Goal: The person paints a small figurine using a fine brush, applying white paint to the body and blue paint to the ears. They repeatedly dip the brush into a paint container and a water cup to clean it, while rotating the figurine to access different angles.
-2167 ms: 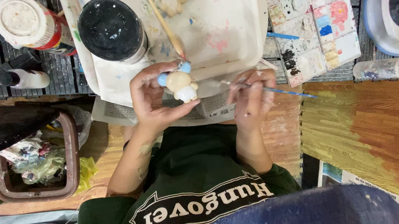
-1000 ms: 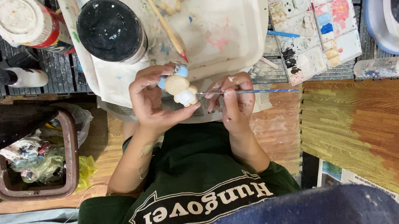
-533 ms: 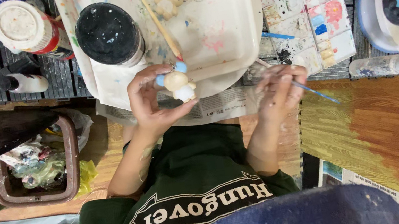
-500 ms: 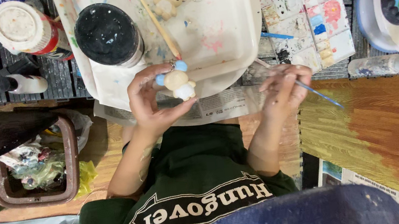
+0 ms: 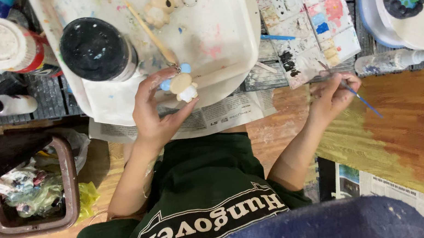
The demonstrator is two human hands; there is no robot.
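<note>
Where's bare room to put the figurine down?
The tray is free right of the black jar, below the bear figure. The newspaper under the left hand is bare too. The palette side, by the right hand, is crowded.

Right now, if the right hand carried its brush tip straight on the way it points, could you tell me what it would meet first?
Probably the paint palette: the right hand aims the brush tip up toward its near edge, though height above it is unclear.
</note>
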